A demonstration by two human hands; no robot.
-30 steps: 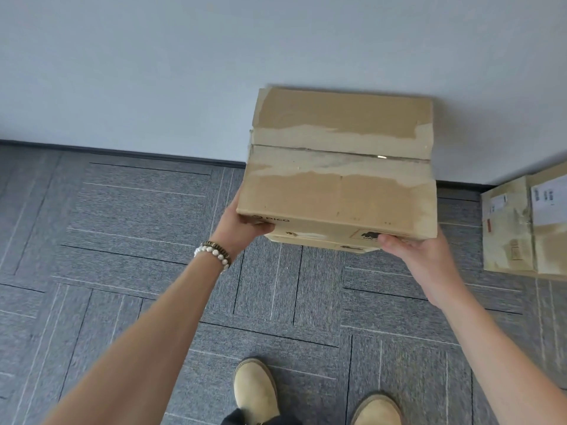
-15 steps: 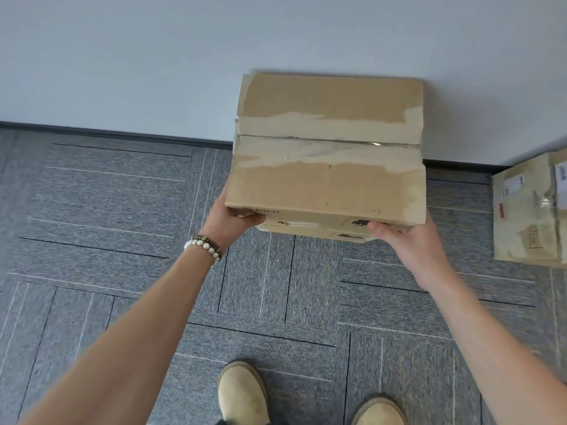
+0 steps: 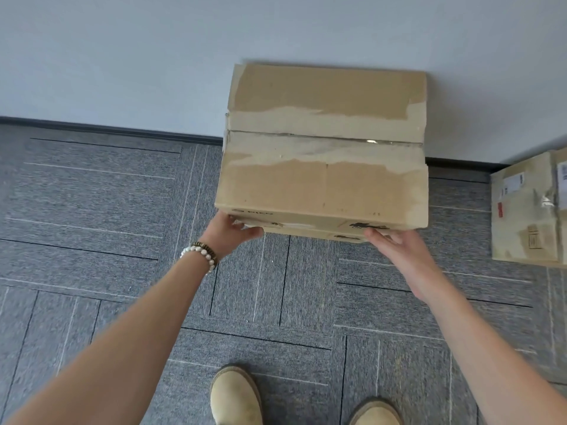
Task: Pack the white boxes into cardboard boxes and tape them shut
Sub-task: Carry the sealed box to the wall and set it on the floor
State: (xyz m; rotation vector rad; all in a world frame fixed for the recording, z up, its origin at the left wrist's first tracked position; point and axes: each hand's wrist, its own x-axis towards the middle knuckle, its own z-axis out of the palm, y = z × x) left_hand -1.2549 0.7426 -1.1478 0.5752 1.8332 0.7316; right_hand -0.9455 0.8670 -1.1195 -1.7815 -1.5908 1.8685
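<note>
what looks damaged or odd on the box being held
The top of the cardboard box has pale, ragged strips along its centre seam where the brown surface looks torn away, as if old tape was peeled off. No tape shows across the seam now.

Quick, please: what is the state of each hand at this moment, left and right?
Left hand: fingers open, resting at the lower front edge of the cardboard box, not gripping it.
Right hand: fingers open, at the same edge; real contact cannot be told.

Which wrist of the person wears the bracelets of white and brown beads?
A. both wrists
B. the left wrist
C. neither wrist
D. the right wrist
B: the white and brown bead bracelets sit just behind the left hand; the wrist behind the right hand is bare.
</note>
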